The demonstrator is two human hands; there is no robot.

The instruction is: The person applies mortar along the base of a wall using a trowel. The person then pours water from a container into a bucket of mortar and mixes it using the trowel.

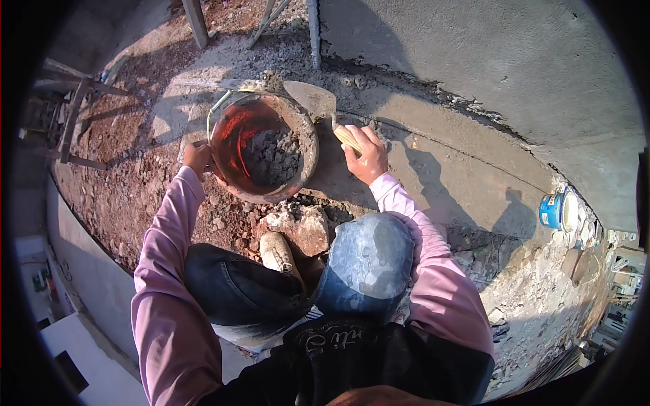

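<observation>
An orange bucket [306,145], caked with cement, holds lumpy grey mortar [277,162] low inside and has a pale handle raised at its left. My left hand [198,158] is closed on the bucket's left side. My right hand [367,154] grips the wooden handle of a trowel [310,97], whose dirty metal blade sits just beyond the bucket's back right rim. A pale, rough block [294,227] lies below the bucket, beside my shoe.
A grey rendered wall [474,47] rises at back right. Wooden supports [81,108] stand at left and at the back [196,20]. Rubble [122,210] covers the ground at left. A blue and white pail [552,211] stands at right near the wall's foot.
</observation>
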